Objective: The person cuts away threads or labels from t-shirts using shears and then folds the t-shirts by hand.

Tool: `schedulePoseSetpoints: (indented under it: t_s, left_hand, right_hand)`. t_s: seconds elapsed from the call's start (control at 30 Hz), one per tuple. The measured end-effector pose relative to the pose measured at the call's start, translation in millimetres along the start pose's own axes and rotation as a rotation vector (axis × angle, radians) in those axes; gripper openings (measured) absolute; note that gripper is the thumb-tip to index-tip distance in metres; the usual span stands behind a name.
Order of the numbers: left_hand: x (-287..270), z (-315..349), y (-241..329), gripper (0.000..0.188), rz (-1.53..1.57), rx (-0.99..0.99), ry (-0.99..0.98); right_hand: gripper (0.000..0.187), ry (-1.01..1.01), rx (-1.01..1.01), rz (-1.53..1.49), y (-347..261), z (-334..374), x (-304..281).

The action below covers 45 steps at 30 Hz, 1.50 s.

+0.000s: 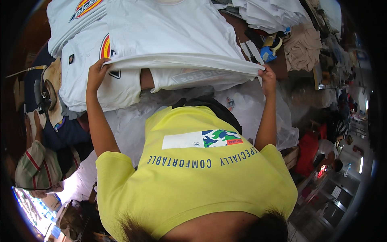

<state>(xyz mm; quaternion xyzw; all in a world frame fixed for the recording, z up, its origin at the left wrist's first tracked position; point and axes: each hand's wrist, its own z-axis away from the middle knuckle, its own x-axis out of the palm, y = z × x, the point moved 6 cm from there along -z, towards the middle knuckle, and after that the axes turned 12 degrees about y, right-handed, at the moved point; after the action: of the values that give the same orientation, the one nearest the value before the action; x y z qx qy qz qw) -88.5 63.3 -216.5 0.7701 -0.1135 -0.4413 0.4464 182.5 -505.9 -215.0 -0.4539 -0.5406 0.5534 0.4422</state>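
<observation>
A white T-shirt [177,32] is spread on the table in front of me, its neck opening at the far edge. Its near hem is stretched taut between my hands and lifted a little. At the hem's left corner my left hand [98,70] pinches the cloth. My right hand [267,76] grips the right corner in the same way. Below the hem, printed lettering shows faintly through the lower white layer. Another white T-shirt [80,80] with a coloured print lies under and beside my left hand.
Folded white shirts [60,34] are stacked at the far left. White cloth [274,14], a tape roll [277,45] and beige fabric [303,46] lie at the right. An iron [47,94] stands at the left, near another person [40,165]. Clear plastic [129,125] lies against my front.
</observation>
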Motion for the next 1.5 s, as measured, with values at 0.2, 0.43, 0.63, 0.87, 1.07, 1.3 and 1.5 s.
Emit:
schedulePoseSetpoints:
  t_s: [0.2, 0.43, 0.63, 0.87, 1.07, 1.3, 1.5]
  left_hand:
    - [30, 14, -8, 0.025, 0.196, -0.365, -0.091]
    - [59, 37, 91, 0.034, -0.546, 0.297, 0.428]
    - [222, 96, 136, 0.058, -0.468, 0.405, -0.157]
    - [195, 90, 140, 0.05, -0.322, 0.116, -0.24]
    - [84, 100, 351, 0.04, 1.09, 0.103, -0.18]
    - [65, 131, 431, 0.037, 1.542, 0.499, -0.619]
    - [74, 141, 424, 0.032, 1.535, 0.672, -0.765]
  right_hand:
    - [0.022, 0.139, 0.068, 0.11, 41, -38, -15]
    - [0.03, 0.301, -0.736, 0.9, 1, -11, 43]
    - [0.051, -0.29, -0.84, 1.051, 31, 36, 134]
    - [0.061, -0.285, -0.702, 0.999, 50, 21, 111]
    - [0.039, 0.097, -0.672, 0.722, 17, -4, 49]
    - [0.023, 0.354, -0.596, 0.644, 2, -10, -3]
    - [0.022, 0.377, -0.564, 0.575, 10, -14, -16]
